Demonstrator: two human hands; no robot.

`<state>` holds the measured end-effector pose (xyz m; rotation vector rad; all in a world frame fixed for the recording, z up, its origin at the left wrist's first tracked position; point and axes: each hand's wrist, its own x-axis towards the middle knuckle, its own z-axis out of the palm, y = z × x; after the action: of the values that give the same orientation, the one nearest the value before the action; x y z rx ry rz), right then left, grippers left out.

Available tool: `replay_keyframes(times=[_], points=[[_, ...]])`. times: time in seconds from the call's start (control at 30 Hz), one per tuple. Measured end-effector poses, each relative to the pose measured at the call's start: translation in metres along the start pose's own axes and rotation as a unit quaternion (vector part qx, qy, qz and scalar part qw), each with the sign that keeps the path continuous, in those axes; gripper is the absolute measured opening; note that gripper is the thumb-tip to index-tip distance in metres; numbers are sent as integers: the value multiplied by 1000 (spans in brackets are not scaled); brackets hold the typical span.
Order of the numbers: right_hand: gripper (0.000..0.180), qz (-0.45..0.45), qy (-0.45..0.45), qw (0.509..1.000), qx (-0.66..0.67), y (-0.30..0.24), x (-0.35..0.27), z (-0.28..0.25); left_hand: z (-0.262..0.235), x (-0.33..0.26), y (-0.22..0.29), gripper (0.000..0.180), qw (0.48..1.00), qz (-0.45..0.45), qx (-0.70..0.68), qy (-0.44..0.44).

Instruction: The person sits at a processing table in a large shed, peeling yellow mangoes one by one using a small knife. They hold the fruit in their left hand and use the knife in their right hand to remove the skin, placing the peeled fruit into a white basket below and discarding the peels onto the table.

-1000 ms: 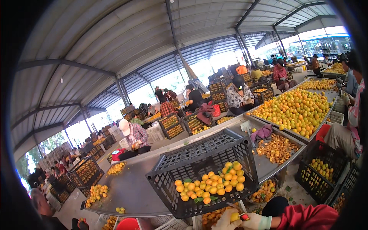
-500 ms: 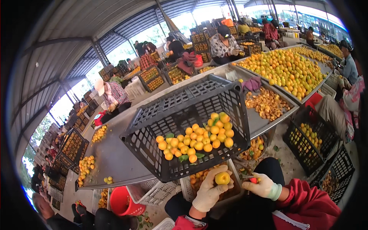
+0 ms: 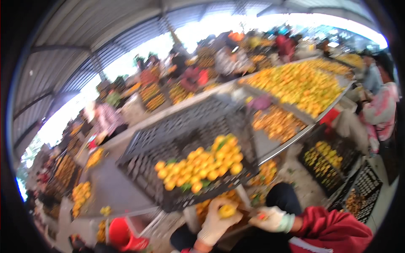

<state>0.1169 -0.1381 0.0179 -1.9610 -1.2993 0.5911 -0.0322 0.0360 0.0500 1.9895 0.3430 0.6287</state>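
Note:
My left hand (image 3: 213,223), in a pale glove, grips a round yellow-orange fruit (image 3: 228,211) above a bin of fruit (image 3: 202,206). Close by on the right, my gloved right hand (image 3: 272,220) is closed round a small red-handled tool (image 3: 263,216); its working end is blurred. Both hands are in front of a tilted black plastic crate (image 3: 168,201) resting on the metal table. Inside the crate lie several yellow-orange fruits (image 3: 206,162) with some green leaves.
On the metal table (image 3: 107,177), loose fruit (image 3: 81,196) sits at the left edge. Cut orange pieces (image 3: 278,126) and a big fruit heap (image 3: 299,86) lie beyond, to the right. A red bucket (image 3: 124,236) stands low left, black crates (image 3: 365,189) at right. Several people work around.
The whole view has shifted and blurred, so the crate and table appear farther left. Both hands keep their hold, the fruit in the left and the red-handled tool in the right.

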Motion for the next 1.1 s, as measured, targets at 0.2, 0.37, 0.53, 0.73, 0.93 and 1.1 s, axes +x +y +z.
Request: replay_keyframes(times=[0.2, 0.37, 0.53, 0.73, 0.93, 1.1], points=[[32, -110, 78, 983, 128, 13, 6, 17, 12, -12, -4, 44, 928, -152, -341, -2], [41, -60, 50, 984, 160, 8, -6, -6, 15, 1, 1, 39, 707, -175, -682, -59], [51, 53, 17, 996, 65, -2, -11, -16, 19, -3, 7, 34, 824, -179, -538, -16], [39, 12, 38, 996, 81, 4, -15, -6, 24, 2, -1, 50, 943, -114, -313, 11], [40, 16, 30, 996, 79, -15, -14, -10, 13, -3, 1, 55, 936, -139, -322, -4], [42, 58, -14, 998, 23, -14, -11, -9, 12, -2, -2, 56, 968, -129, -212, -19]])
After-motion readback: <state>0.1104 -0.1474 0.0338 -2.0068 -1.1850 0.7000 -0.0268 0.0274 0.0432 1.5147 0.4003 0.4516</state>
